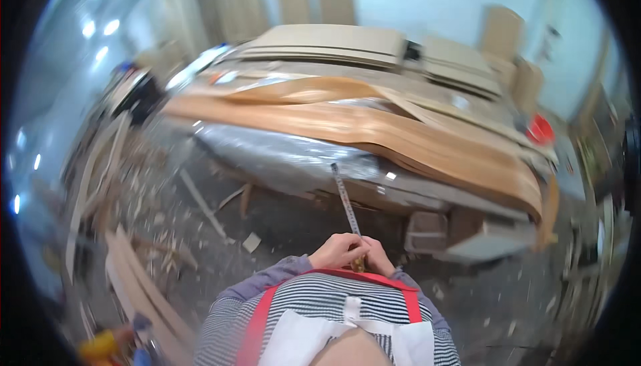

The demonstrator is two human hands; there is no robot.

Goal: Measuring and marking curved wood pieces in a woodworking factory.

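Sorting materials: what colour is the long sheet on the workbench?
Orange-brown wood-grain sheet, clearest in the head view.

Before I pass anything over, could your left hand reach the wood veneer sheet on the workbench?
Probably not as things stand: the left hand grips the tape measure near the chest, and open floor separates it from the wood veneer sheet.

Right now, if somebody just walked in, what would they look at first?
Probably the long orange-brown veneer sheets draped in waves across the big table in the middle. Next, the tape measure sticking up from the left hand and right hand, held close together low in the picture just above a striped shirt. Wood scraps litter the floor on the left.
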